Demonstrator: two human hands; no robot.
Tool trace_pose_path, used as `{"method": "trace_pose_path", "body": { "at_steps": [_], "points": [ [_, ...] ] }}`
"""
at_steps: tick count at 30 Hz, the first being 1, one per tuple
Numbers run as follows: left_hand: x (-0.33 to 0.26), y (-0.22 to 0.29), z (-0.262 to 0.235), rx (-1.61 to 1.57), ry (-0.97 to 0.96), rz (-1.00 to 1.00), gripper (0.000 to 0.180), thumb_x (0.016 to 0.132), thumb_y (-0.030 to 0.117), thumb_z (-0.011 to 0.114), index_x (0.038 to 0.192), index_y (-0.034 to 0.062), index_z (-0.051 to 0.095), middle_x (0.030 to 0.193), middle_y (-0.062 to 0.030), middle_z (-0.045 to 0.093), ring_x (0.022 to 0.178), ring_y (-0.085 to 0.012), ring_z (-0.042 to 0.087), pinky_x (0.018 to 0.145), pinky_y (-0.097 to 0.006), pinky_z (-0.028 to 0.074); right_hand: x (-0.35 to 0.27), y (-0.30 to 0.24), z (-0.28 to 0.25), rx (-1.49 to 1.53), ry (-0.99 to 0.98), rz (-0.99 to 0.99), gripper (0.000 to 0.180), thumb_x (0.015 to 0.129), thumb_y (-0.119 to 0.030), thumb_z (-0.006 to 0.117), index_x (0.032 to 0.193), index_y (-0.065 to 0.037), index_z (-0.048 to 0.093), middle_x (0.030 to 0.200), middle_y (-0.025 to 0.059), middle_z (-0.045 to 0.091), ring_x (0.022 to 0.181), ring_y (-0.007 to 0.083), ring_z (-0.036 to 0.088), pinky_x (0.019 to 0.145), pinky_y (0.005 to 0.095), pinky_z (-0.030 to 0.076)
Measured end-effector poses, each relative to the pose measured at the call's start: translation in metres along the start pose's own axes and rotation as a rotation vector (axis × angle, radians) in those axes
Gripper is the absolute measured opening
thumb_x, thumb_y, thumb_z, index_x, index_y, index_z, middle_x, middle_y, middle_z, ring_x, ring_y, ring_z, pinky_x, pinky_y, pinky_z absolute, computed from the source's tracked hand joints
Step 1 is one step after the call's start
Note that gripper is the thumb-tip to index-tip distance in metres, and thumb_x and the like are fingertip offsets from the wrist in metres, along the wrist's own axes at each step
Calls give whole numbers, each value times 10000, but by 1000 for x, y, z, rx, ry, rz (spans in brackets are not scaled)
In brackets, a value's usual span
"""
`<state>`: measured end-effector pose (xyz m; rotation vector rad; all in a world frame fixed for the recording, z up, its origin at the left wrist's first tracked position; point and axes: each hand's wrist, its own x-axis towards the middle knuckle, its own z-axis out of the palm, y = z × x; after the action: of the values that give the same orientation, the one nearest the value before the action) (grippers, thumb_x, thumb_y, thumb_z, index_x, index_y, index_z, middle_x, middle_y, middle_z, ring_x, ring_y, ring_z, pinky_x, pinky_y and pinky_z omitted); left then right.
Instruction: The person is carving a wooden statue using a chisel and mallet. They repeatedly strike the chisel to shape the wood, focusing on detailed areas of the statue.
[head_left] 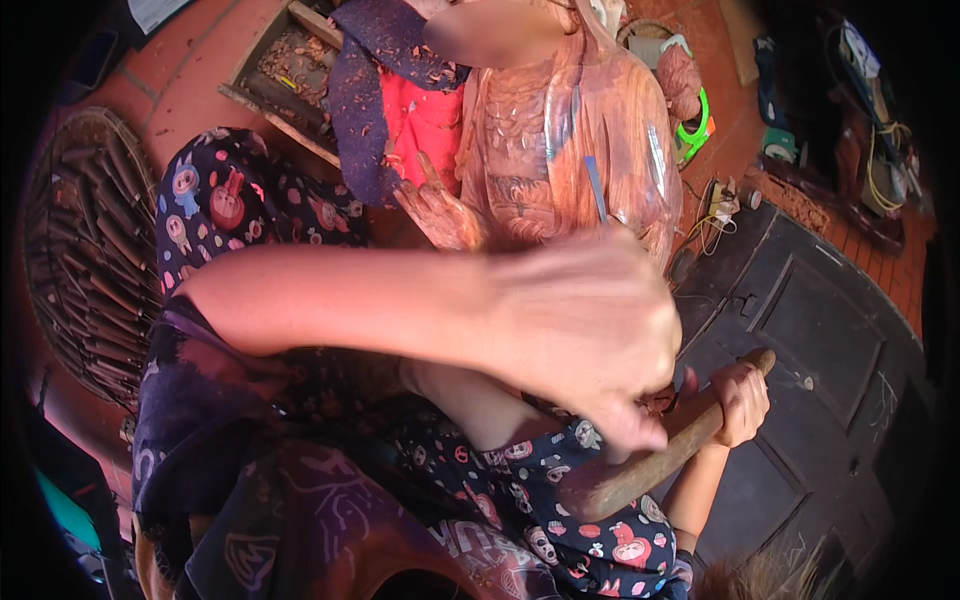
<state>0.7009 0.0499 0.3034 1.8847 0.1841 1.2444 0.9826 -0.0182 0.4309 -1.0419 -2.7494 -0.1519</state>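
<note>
A carved wooden figure [515, 130], reddish brown and glossy, lies before me with its carved hand [440, 212] raised at its side. My left arm reaches across the middle, and my left hand [590, 315] is closed in a fist, slightly blurred. From its far side sticks the narrow metal blade of a chisel [594, 188], directed at the figure's robe; the fist hides the handle. At the right, my right hand [742, 404] is wrapped round a wooden mallet [640, 470] shaped like a thick club. The mallet's heavy end slants down over my patterned trousers, below the left fist.
A round wicker tray [118, 385] full of several long dark tools lies at left. Behind it stands a wooden box [262, 108] of shavings. Dark blue cloth [365, 150] and red cloth [425, 125] adjoin the figure. A black panel [790, 400] lies right, near a green ring [697, 140].
</note>
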Motion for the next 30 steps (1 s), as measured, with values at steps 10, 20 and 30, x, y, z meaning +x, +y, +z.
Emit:
{"method": "trace_pose_path", "body": {
  "at_steps": [10,20,30],
  "points": [
    [-14,12,20,-84,-49,87,439,758,444,721,558,77,586,610,-27,519,591,-200,572,545,-343,489,11,-10,0,63,-13,-1,386,559,-89,851,743,-8,522,604,120,554,540,263,574,499,357,487],
    [-10,6,18,-153,-128,30,454,749,460,729,566,62,607,605,-47,538,585,-237,601,520,-377,486,14,-15,-6,50,-44,-42,348,517,-164,704,762,-7,514,623,123,571,553,271,586,513,361,496],
    [-6,6,13,-145,-68,25,492,766,500,722,562,68,605,598,-35,528,575,-228,595,487,-366,466,13,-12,-6,41,-29,-63,354,508,-205,659,759,-12,501,648,142,593,570,278,597,519,365,498]
  ]
}}
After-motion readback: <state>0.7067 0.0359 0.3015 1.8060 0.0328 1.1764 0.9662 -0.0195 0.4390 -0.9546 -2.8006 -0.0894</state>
